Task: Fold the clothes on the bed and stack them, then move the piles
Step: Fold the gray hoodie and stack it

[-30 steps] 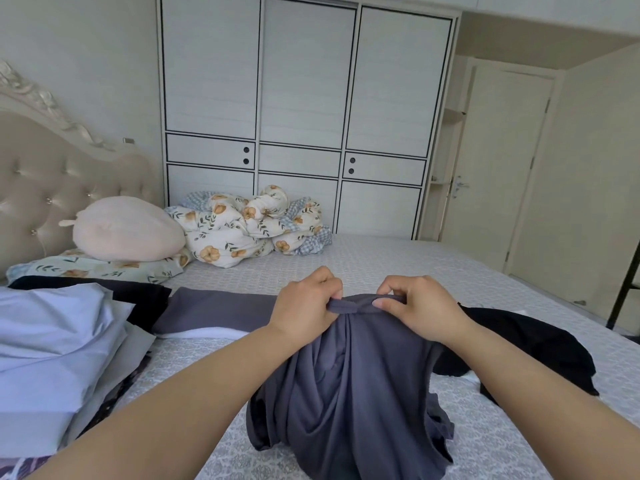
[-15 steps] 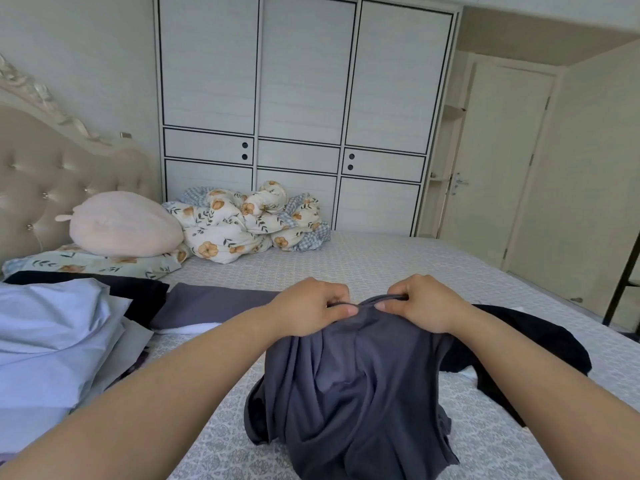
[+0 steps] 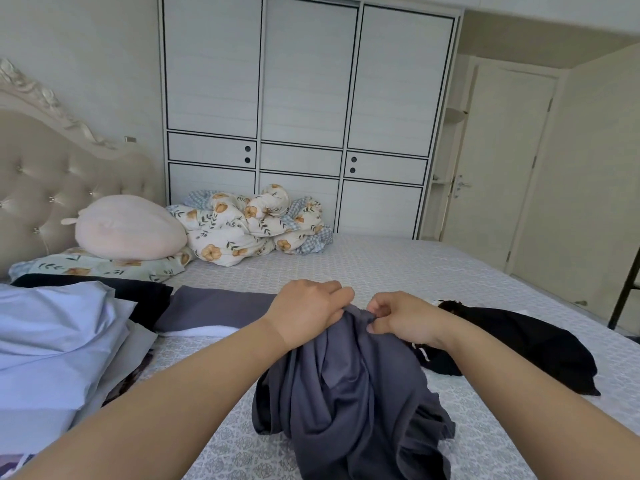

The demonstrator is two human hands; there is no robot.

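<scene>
A dark grey garment (image 3: 349, 403) hangs bunched in front of me over the bed (image 3: 398, 265). My left hand (image 3: 304, 311) grips its top edge from the left. My right hand (image 3: 401, 318) pinches the same edge from the right, and the two hands almost touch. A black garment (image 3: 526, 344) lies crumpled on the bed behind my right forearm. At the left, a pile of light blue and grey clothes (image 3: 52, 344) rests on the bed, with a black piece (image 3: 145, 296) and a flat grey piece (image 3: 214, 310) beside it.
A pink plush cushion (image 3: 128, 232) lies on a floral pillow (image 3: 97, 266) by the padded headboard (image 3: 45, 181). A rolled floral quilt (image 3: 249, 226) sits at the far side, before the white wardrobe (image 3: 304, 116). A door (image 3: 498, 161) stands at the right.
Both hands have drawn closer together along the grey garment's top edge and bunched it between them. The edge now sits slightly lower, and the cloth hangs in narrower folds.
</scene>
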